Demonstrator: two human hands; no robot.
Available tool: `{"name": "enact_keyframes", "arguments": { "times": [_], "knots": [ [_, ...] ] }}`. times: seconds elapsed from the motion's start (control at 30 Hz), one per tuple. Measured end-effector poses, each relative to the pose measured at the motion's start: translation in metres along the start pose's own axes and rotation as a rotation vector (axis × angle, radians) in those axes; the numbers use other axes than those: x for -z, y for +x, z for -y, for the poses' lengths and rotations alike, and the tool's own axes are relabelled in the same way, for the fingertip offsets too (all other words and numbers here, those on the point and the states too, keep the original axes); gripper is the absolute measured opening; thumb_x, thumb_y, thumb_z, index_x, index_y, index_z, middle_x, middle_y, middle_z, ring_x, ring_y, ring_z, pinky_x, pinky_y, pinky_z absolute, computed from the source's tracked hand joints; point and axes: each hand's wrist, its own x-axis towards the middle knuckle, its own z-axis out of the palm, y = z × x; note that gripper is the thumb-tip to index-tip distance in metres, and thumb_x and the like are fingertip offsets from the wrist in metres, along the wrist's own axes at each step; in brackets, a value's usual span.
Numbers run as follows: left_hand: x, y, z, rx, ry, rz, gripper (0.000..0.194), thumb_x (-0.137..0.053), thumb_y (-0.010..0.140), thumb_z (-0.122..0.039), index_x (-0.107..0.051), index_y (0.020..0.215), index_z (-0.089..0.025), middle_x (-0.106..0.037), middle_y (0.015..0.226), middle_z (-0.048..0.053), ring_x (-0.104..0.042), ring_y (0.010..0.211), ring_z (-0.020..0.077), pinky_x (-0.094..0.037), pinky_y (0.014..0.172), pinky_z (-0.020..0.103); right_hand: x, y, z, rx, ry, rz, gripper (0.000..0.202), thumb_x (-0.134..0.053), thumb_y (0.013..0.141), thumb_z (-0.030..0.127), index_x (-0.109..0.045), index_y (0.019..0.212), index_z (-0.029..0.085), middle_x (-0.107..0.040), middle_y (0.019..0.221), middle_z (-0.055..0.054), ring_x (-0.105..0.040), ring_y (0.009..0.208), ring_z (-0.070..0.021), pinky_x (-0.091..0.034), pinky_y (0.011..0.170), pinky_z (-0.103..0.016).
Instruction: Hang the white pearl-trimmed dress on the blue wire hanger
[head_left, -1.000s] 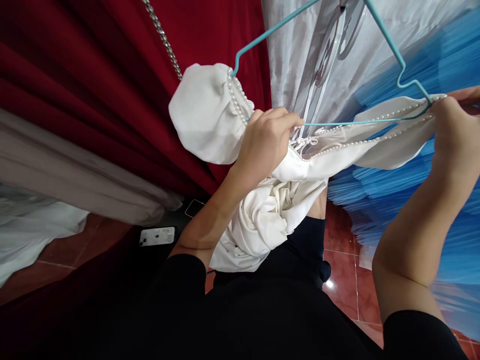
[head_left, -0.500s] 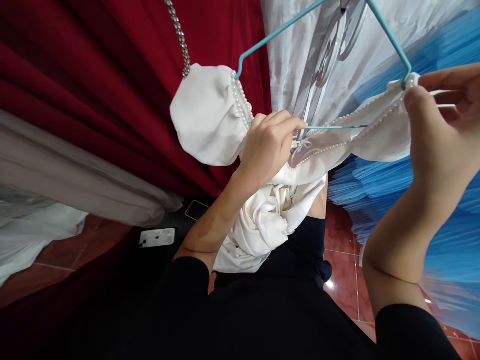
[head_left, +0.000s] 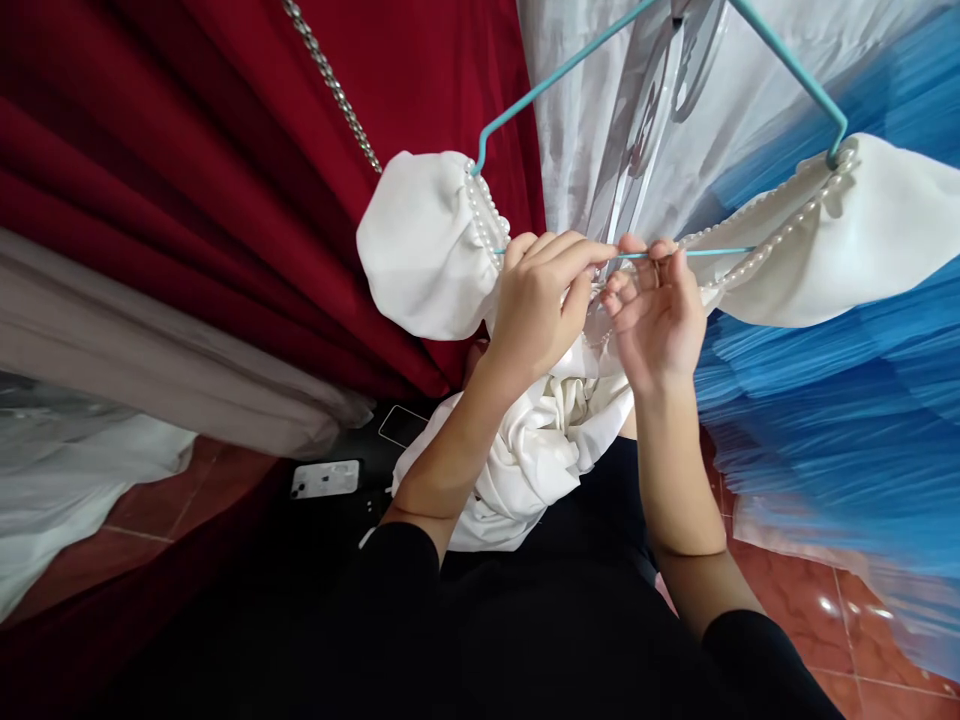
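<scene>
A white dress (head_left: 529, 455) with puffed sleeves and pearl trim hangs on a light blue hanger (head_left: 559, 68), one sleeve on each end. My left hand (head_left: 544, 295) is closed around the hanger's bottom bar, left of the middle. Beside it, my right hand (head_left: 656, 315) pinches the same bar, palm facing me, with its fingertips nearly touching the left ones. The lower part of the dress lies bunched below my hands, over my lap. Behind my fingers the neckline is partly hidden.
Red cloth (head_left: 450, 70) hangs at the left and blue ruffled tulle (head_left: 825, 400) at the right, with white fabric (head_left: 570, 150) behind the hanger. A phone (head_left: 326, 479) lies on a black surface at lower left. A beaded chain (head_left: 334, 85) hangs near the left sleeve.
My right hand has let go of the right shoulder of the dress and moved left to the hanger's bottom bar. The right sleeve now hangs out to the side.
</scene>
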Motion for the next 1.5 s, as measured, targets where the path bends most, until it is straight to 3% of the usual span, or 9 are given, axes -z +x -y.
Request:
{"name": "enact_keyframes", "arguments": {
  "times": [0.13,0.33,0.57,0.73,0.9,1.0,1.17,1.33,1.5],
  "knots": [
    [-0.001,-0.009,0.005,-0.024,-0.094,-0.089,0.032,-0.039,0.112,-0.029,-0.069,0.122,-0.028,-0.075,0.125,0.005,-0.066,0.123,0.0243,-0.043,0.117,0.05,-0.007,-0.002,-0.01,0.057,0.088,-0.07,0.05,-0.027,0.1,0.077,-0.05,0.112,0.034,-0.064,0.114,-0.003,-0.057,0.064,-0.0128,-0.057,0.065,-0.036],
    [0.019,-0.003,0.036,-0.013,-0.131,-0.62,0.025,-0.053,0.109,-0.039,-0.062,0.13,-0.03,-0.057,0.15,0.006,-0.046,0.15,0.0296,-0.035,0.128,0.055,0.005,0.001,-0.014,0.072,0.134,-0.037,0.048,-0.028,0.099,0.076,-0.049,0.108,0.034,-0.063,0.109,-0.004,-0.058,0.068,-0.0164,-0.054,0.065,-0.036],
    [0.03,0.02,0.08,-0.008,-0.24,-0.539,0.019,-0.042,0.112,-0.025,-0.054,0.126,-0.024,-0.065,0.122,0.0,-0.067,0.122,0.0188,-0.053,0.113,0.043,0.008,0.005,-0.02,0.113,0.129,-0.042,0.053,-0.022,0.098,0.079,-0.049,0.113,0.036,-0.061,0.105,-0.004,-0.053,0.061,-0.0152,-0.051,0.061,-0.037],
    [0.048,0.028,0.13,-0.1,-0.087,-0.686,0.026,-0.018,0.117,-0.038,-0.041,0.12,-0.027,-0.058,0.123,-0.003,-0.063,0.125,0.0138,-0.051,0.118,0.042,0.01,0.008,-0.02,0.102,0.093,-0.043,0.059,-0.022,0.095,0.085,-0.048,0.107,0.033,-0.06,0.101,-0.003,-0.048,0.059,-0.0134,-0.053,0.062,-0.036],
    [0.037,-0.008,0.168,0.156,-0.173,-0.807,0.034,-0.036,0.109,-0.062,-0.039,0.114,-0.028,-0.057,0.119,-0.001,-0.061,0.122,0.0223,-0.05,0.112,0.054,0.005,0.008,-0.019,0.065,0.112,-0.046,0.063,-0.022,0.093,0.088,-0.049,0.109,0.034,-0.062,0.105,-0.004,-0.055,0.067,-0.0169,-0.052,0.063,-0.037],
    [0.005,-0.038,0.155,0.322,-0.409,-0.748,0.04,-0.051,0.102,-0.067,-0.046,0.112,-0.029,-0.06,0.112,0.0,-0.061,0.118,0.0235,-0.048,0.107,0.053,0.002,0.006,-0.019,0.055,0.089,-0.019,0.064,-0.018,0.092,0.089,-0.048,0.112,0.036,-0.062,0.108,-0.004,-0.053,0.069,-0.0175,-0.051,0.064,-0.037],
    [-0.034,-0.043,0.077,0.2,-0.635,-0.266,0.055,-0.058,0.099,-0.066,-0.049,0.138,-0.029,-0.068,0.132,0.011,-0.069,0.126,0.0253,-0.056,0.1,0.039,-0.004,0.006,-0.019,0.083,0.131,-0.017,0.046,-0.034,0.094,0.078,-0.041,0.104,0.034,-0.057,0.109,-0.001,-0.044,0.062,-0.0136,-0.05,0.063,-0.035],
    [-0.044,-0.022,0.021,0.189,-0.534,-0.28,0.044,-0.022,0.112,-0.058,-0.046,0.135,-0.029,-0.07,0.13,0.012,-0.066,0.133,0.0246,-0.055,0.104,0.042,0.002,0.001,-0.008,0.085,0.269,-0.035,0.029,-0.055,0.092,0.058,-0.047,0.098,0.031,-0.064,0.108,0.001,-0.05,0.064,-0.0116,-0.056,0.069,-0.035],
    [-0.045,-0.015,0.017,0.26,-0.538,-0.299,0.036,-0.021,0.117,-0.045,-0.047,0.127,-0.023,-0.071,0.111,0.006,-0.063,0.133,0.0206,-0.05,0.109,0.046,0.032,-0.014,0.015,-0.041,0.028,-0.079,0.024,-0.066,0.092,0.051,-0.069,0.1,0.028,-0.077,0.108,-0.002,-0.068,0.072,-0.0125,-0.059,0.071,-0.033]
  ]
}}
